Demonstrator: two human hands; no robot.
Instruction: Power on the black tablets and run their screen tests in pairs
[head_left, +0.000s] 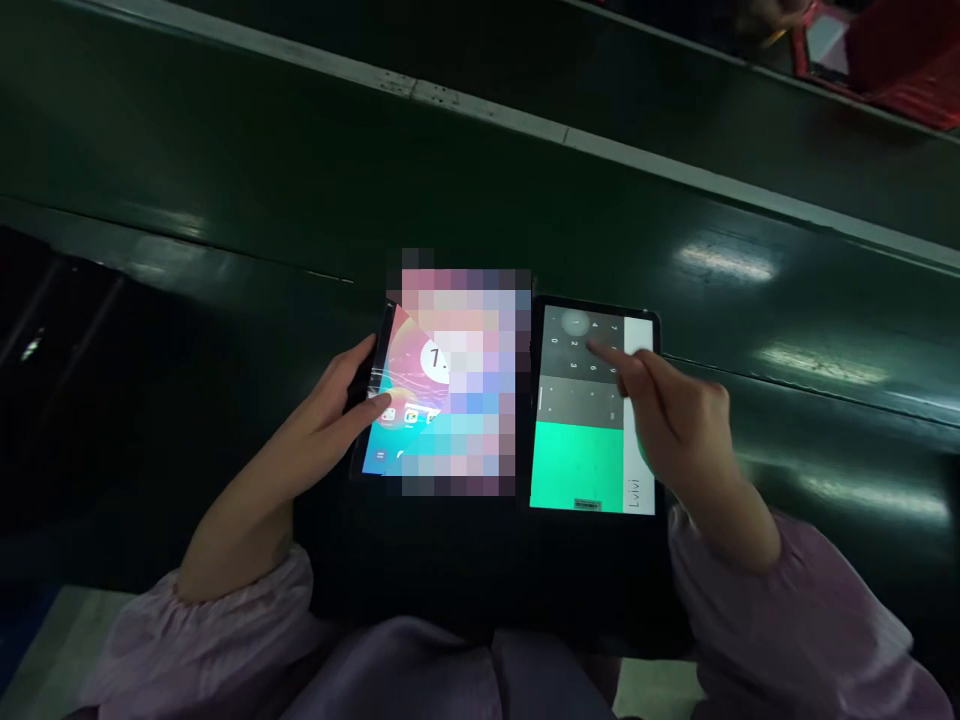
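My left hand (330, 405) grips the left edge of a lit tablet (409, 345), thumb over the front and fingers at its side. That screen shows a colourful background with icons; pixelation hides its right part. Right beside it lies a second tablet (577, 465), turned sideways, with a dark number keypad, a green block and a white strip lettered "Lvivi". Over this keypad is my right hand (679, 410), index finger stretched out and the other fingers curled, holding nothing. The fingertip is close to the keys; whether it touches the glass I cannot tell.
A dark green bench surface (247, 150) stretches ahead, crossed by a pale metal strip (480, 105). At the far upper right stands a red bin (904, 65), near part of another person's hand (772, 18). The left side is in deep shadow.
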